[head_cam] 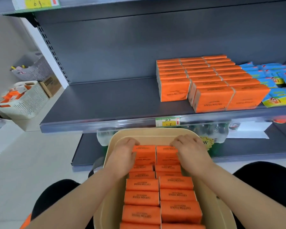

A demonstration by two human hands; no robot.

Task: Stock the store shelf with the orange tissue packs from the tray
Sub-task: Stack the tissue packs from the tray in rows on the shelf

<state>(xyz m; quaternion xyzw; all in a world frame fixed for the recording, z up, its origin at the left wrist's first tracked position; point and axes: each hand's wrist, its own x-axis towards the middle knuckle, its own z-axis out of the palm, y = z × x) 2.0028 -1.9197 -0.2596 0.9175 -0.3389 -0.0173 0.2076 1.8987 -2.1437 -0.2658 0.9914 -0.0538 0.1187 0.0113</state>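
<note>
Two rows of orange plastic-wrapped tissue packs [142, 197] fill the beige rounded plastic tray [155, 133] below the dark grey metal store shelf [114, 100]. On the shelf, more of these packs stand in three rows beside blue printed packets [271, 75]. The left hand [124, 154] and right hand [191, 151] lie on the tray's farthest, raised packs, each grip curled over a pack's far edge.

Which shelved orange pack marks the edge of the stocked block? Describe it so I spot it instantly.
On the grey middle shelf, find the block of orange packs on its right half. Take the front pack of the leftmost row: bare shelf lies to its left, and it sits further back from the lip than the two front packs beside it.
</note>
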